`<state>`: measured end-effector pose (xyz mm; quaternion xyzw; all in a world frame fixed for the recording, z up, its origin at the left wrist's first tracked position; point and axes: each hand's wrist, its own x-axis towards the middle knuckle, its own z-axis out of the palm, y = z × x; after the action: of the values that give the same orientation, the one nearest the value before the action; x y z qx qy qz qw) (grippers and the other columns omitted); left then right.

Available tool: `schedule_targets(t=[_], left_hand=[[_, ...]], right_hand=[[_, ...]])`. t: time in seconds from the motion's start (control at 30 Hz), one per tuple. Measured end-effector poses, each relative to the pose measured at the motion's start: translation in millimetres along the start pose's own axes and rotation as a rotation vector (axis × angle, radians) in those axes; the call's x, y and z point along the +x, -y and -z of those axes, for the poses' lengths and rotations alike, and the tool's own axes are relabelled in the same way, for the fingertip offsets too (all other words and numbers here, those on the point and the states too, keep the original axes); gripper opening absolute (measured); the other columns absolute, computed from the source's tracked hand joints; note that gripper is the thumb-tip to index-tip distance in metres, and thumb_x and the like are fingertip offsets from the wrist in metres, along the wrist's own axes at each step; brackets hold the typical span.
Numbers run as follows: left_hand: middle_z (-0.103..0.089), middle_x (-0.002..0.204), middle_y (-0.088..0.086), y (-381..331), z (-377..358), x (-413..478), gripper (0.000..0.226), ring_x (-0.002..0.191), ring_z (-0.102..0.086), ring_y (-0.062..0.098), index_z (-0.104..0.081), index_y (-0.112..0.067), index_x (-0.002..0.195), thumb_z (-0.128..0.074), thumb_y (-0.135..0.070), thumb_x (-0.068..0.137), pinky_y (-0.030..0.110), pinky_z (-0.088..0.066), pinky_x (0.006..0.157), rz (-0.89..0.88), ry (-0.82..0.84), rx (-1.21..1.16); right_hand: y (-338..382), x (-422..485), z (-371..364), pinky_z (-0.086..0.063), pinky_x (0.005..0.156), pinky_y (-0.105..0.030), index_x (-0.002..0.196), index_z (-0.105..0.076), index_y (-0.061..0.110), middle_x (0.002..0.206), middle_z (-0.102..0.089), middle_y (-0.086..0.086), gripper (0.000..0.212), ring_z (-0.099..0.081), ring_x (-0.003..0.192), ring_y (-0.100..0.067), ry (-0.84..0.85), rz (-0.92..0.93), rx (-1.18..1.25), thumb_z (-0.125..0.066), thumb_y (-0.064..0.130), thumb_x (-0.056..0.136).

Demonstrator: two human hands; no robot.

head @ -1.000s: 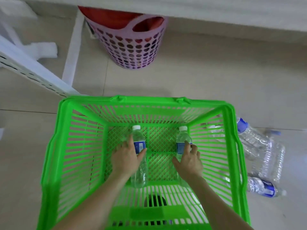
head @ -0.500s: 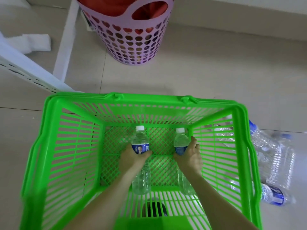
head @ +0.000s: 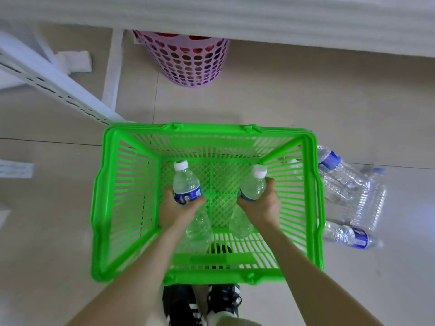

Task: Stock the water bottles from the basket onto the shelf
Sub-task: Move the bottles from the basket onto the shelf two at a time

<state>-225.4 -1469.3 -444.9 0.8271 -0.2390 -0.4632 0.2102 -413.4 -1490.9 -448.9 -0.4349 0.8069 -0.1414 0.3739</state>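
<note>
A green plastic basket (head: pixel 110 208) stands on the floor in front of me. Inside it, my left hand (head: pixel 175 211) grips a clear water bottle (head: pixel 186 182) with a white cap and blue label around its middle. My right hand (head: pixel 262 205) grips a second clear water bottle (head: pixel 253 187) the same way. Both bottles are lifted off the basket floor, caps pointing away from me. A white shelf edge (head: pixel 259 20) runs across the top of the view.
A pink perforated bin (head: pixel 188 62) stands under the shelf, beyond the basket. Several clear bottles (head: pixel 346 184) lie on the floor right of the basket. A white slotted shelf post (head: pixel 54 85) lies at the left. My shoes (head: pixel 200 304) are just behind the basket.
Both hands closed around the two bottles lying in the basket and raised them off its floor. The view tilted up, bringing the shelf edge into sight.
</note>
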Motion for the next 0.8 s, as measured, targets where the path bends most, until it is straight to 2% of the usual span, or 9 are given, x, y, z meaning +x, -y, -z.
schedule_targets(t=[0.1, 0.23, 0.5, 0.7, 0.8], left_hand=[[-0.063, 0.096, -0.004, -17, 22, -29, 0.06, 0.082, -0.061, 0.017, -0.053, -0.023, 0.111, -0.088, -0.033, 0.064, 0.024, -0.045, 0.064, -0.027, -0.019, 0.001], [-0.066, 0.091, -0.005, -39, 52, -72, 0.056, 0.08, -0.062, 0.018, -0.055, -0.024, 0.103, -0.089, -0.035, 0.06, 0.027, -0.043, 0.067, -0.057, -0.081, 0.021], [-0.064, 0.081, -0.01, -96, 114, -162, 0.054, 0.078, -0.063, 0.019, -0.058, -0.023, 0.102, -0.089, -0.032, 0.059, 0.029, -0.042, 0.067, -0.046, -0.138, -0.034], [-0.059, 0.077, -0.016, -146, 159, -235, 0.048, 0.075, -0.059, 0.016, -0.057, -0.025, 0.098, -0.089, -0.026, 0.061, 0.027, -0.039, 0.068, -0.088, -0.168, -0.085], [-0.06, 0.077, -0.017, -162, 178, -266, 0.047, 0.073, -0.06, 0.01, -0.058, -0.025, 0.095, -0.089, -0.025, 0.06, 0.027, -0.04, 0.065, -0.14, -0.173, -0.125]], right_hand=[[19, -19, 27, -0.037, 0.064, -0.026, 0.113, -0.05, 0.007, 0.101, -0.067, -0.012, 0.068, -0.06, 0.081, -0.026, -0.013, 0.025, 0.036, -0.088, 0.022, 0.059], [48, -47, 72, -0.033, 0.063, -0.023, 0.116, -0.05, 0.007, 0.097, -0.064, -0.007, 0.068, -0.052, 0.078, -0.018, 0.003, 0.058, 0.06, -0.088, 0.02, 0.061], [112, -121, 172, -0.037, 0.071, -0.021, 0.115, -0.051, 0.017, 0.096, -0.06, 0.005, 0.062, -0.055, 0.084, -0.016, 0.005, 0.019, 0.207, -0.087, 0.022, 0.064], [151, -171, 233, -0.043, 0.076, -0.026, 0.118, -0.051, 0.021, 0.102, -0.063, 0.004, 0.065, -0.059, 0.091, -0.017, 0.028, 0.054, 0.264, -0.087, 0.024, 0.064], [167, -193, 256, -0.045, 0.077, -0.027, 0.117, -0.052, 0.022, 0.099, -0.065, 0.005, 0.064, -0.062, 0.089, -0.018, 0.019, 0.101, 0.287, -0.087, 0.022, 0.063]])
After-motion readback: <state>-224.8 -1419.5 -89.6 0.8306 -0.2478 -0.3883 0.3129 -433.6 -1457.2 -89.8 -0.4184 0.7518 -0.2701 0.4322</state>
